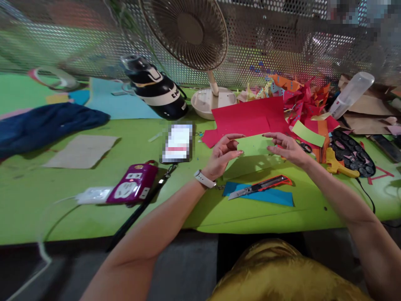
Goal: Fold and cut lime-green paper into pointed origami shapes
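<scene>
While I stand by the green table (19, 196), I look from the left side first and see a flat piece of brown paper (81, 152), then a purple plug box (133, 184) and a phone (178, 142). Next comes the left hand (226, 154), with its thumb and fingers pinched on one end of a light green paper (255, 145). This paper is up above the table, between both hands. Just below it, a cutter (266, 184) lies on a blue strip (277, 199), with no hand on it. The right hand (287, 148) pinches the other end of the paper. Past it are a small green strip (308, 133), a heap of scraps (308, 98) and a yellow glue gun (340, 163), all let alone. I think some cutting is done. The held paper looks loose, stuck to nothing, so its work seems unfinished; how much is left, I cannot tell.
</scene>
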